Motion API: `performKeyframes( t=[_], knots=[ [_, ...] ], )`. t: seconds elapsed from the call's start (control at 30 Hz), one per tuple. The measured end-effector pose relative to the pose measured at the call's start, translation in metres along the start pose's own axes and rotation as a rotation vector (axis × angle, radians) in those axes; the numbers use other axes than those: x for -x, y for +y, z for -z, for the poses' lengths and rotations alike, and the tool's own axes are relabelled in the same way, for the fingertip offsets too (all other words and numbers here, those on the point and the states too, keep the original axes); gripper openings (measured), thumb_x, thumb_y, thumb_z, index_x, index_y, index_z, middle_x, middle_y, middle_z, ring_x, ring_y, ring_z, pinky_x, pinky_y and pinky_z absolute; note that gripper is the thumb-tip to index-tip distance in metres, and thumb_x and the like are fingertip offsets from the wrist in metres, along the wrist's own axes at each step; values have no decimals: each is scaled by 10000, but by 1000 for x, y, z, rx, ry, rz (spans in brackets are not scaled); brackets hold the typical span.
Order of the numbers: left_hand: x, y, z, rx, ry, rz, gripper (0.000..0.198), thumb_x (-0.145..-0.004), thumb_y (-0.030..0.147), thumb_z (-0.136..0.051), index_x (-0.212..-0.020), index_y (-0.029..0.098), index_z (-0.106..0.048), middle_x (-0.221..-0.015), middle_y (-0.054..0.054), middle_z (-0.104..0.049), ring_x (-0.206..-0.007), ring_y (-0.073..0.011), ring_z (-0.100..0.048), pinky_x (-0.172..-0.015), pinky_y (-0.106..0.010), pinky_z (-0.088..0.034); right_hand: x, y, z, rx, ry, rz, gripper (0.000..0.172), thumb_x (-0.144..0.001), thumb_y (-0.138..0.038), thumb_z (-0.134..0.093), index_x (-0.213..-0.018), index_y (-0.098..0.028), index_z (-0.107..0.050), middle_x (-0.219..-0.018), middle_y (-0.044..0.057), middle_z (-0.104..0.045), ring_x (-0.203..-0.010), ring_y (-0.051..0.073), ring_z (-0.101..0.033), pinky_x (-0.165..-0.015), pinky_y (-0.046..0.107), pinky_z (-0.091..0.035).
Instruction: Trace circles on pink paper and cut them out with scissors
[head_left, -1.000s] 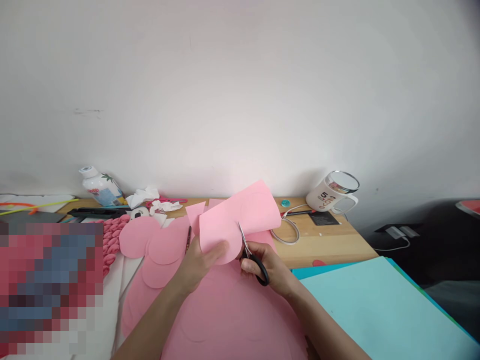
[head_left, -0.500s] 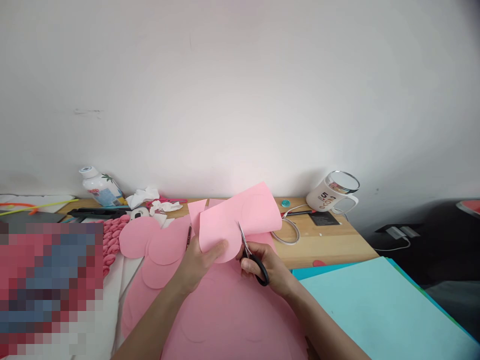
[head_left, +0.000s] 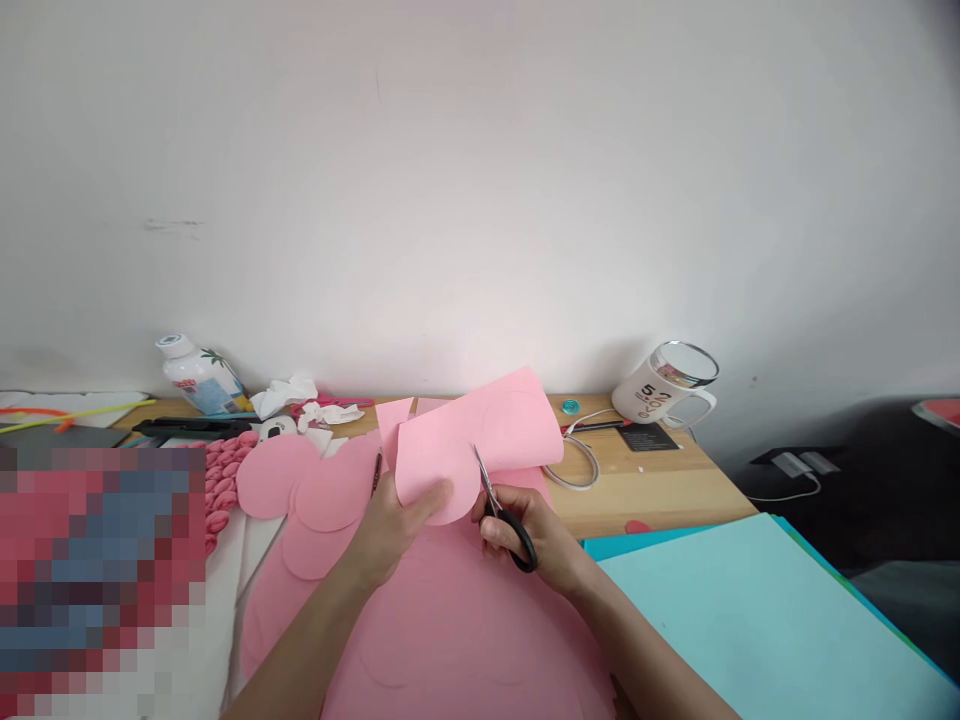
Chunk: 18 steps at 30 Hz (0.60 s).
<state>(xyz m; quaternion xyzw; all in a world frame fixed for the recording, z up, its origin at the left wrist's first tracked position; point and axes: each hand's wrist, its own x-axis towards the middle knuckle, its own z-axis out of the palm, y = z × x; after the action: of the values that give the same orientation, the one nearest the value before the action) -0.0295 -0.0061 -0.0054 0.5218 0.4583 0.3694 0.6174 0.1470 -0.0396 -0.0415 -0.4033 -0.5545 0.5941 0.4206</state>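
My left hand [head_left: 397, 525] pinches a pink sheet of paper [head_left: 442, 450], its thumb on top near the rounded lower edge. Faint curved outlines show on this sheet, and its right side curls over. In my right hand [head_left: 529, 530] is a pair of scissors with black handles [head_left: 516, 538]; the blades lie at the cut edge of the paper, right of the rounded part. Under both hands spreads a larger pink sheet [head_left: 457, 620] with faint circle outlines. Pink paper circles [head_left: 334, 490] lie overlapping left of my left hand, close to a dark pen [head_left: 377, 472].
A white mug [head_left: 660, 385] stands by the wall at right, near a coiled white cable [head_left: 581, 463] and a black card [head_left: 649, 437]. Light blue sheets [head_left: 765, 610] lie at right. A white bottle [head_left: 199, 375] and crumpled tissues [head_left: 283, 396] sit at back left.
Almost nothing differs. The paper and my left hand have shifted very slightly left; the scissors stay at the same cut.
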Motion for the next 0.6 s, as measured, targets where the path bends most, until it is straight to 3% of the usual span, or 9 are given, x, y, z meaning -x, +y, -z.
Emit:
performKeyframes(
  t=[0.3,0.6],
  knots=[
    [2,4,0,-7,-2,-10,435,-702,381,-652,-1047,117,-616,-1004,-109,-688,-990,-282,-589,-793,-346,-483,1,0,0,2,3,-8,329,-763,-471,-614,-712,-155,-538,-533,-36,-477,-484,87,-425,-461,218,-332],
    [1,2,0,-10,37,-23,370,-707,386,-652,-954,111,-628,-972,-116,-689,-950,-272,-597,-794,-349,-484,2,-1,-1,9,6,-12,330,-773,-467,-606,-703,-154,-530,-538,-32,-485,-483,87,-432,-467,220,-333]
  ],
)
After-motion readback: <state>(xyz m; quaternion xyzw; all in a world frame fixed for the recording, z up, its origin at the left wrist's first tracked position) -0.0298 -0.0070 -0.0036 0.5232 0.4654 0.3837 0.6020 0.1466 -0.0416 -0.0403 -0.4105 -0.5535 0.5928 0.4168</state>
